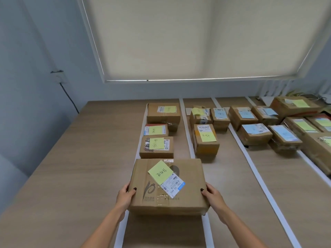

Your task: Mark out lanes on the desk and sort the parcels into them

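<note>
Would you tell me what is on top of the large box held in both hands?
On the large box: a yellow sticky note and a white shipping label. The note covers part of the label.

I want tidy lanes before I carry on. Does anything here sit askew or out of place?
The big box that both hands hold, left hand and right hand, spans its whole lane and covers both tape strips. Its yellow note is stuck on crooked. The other parcels look orderly.
</note>
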The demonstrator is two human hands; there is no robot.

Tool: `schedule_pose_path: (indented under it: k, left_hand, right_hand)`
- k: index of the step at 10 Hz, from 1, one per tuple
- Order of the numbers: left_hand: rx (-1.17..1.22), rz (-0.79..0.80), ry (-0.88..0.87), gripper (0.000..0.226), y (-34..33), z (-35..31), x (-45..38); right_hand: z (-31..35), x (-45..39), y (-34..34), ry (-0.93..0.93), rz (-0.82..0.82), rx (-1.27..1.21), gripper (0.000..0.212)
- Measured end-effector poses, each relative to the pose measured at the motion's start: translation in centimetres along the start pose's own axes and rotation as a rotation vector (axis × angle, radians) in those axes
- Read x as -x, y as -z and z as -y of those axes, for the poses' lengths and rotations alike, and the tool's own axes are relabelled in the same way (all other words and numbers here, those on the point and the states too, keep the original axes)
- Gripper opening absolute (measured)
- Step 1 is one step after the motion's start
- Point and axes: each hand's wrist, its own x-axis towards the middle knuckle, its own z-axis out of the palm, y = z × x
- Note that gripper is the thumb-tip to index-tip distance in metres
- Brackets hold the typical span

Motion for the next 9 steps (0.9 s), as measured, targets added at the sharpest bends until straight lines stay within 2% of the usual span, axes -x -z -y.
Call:
schedule_pose_path:
  k: [2, 4, 7, 8, 9]
  left_hand:
    - [0.010, -0.043, 0.016, 0.041, -0.5, 1.2, -1.7]
    - [-0.003, -0.115, 0.006, 0.037, -1.2, 1.1, -3.0]
    - [-0.055, -0.140, -0.006, 0.041, -1.9, 0.4, -4.0]
    - [-0.038, -0.150, 0.037, 0.047, -1.3, -1.0, -3.5]
    - [-0.086, -0.246, 0.017, 0.059, -0.9, -3.3, -2.9]
  right_hand:
    - [-0.6, -1.9, -0.5, -0.013, 0.023, 0.052, 0.041]
    - [-0.2, -3.4, -0.7, 0.006, -0.009, 0.076, 0.042]
    - [-0.2, -4.9, -1.4, 0.002, -0.068, 0.068, 0.040]
    - [0.6, -4.6, -1.0, -0.056, -0.119, 0.035, 0.046]
    - [1.5, -4.3, 0.1, -0.104, -0.168, 0.005, 0.054]
